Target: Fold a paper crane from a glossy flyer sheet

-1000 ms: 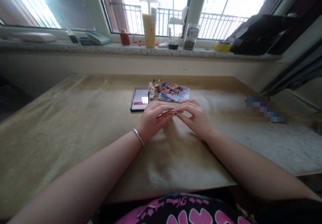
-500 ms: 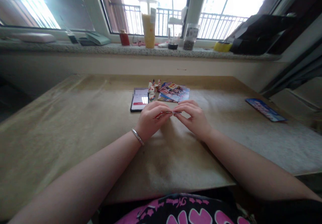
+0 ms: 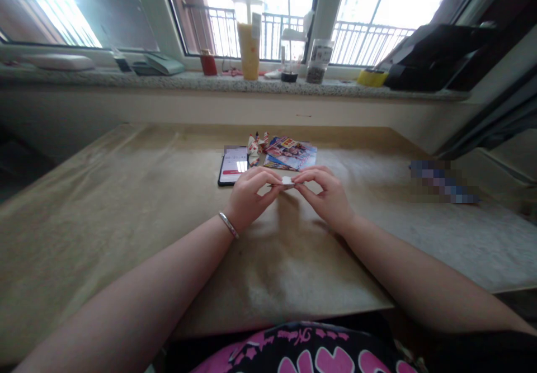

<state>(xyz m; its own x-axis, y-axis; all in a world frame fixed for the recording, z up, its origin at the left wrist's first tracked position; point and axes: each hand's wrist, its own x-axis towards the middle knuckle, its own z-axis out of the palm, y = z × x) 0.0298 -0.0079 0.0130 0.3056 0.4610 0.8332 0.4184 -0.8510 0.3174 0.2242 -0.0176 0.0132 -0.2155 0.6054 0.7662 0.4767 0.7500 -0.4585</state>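
Note:
Between my two hands, just above the table, is a small thin piece of paper (image 3: 287,181) with a whitish face, seen nearly edge-on. My left hand (image 3: 253,191), with a bangle at the wrist, pinches its left end between thumb and fingers. My right hand (image 3: 326,194) pinches the right end the same way. Most of the paper is hidden by the fingers. Beyond my left hand lies a phone (image 3: 233,166) with a lit screen. Printed colourful sheets (image 3: 291,152) lie in a pile beyond the paper, with crumpled or folded striped paper (image 3: 254,148) beside them.
A blurred flat bluish strip (image 3: 444,183) lies at the table's right. On the windowsill (image 3: 218,81) stand a tall cup of yellow drink (image 3: 249,48), a red-capped jar (image 3: 208,62), clear containers (image 3: 316,62), a yellow roll (image 3: 371,77) and a black bag (image 3: 428,57).
The paper has turned in my fingers, from a thin reddish edge to a view of its whitish face. Both hands stay in nearly the same place.

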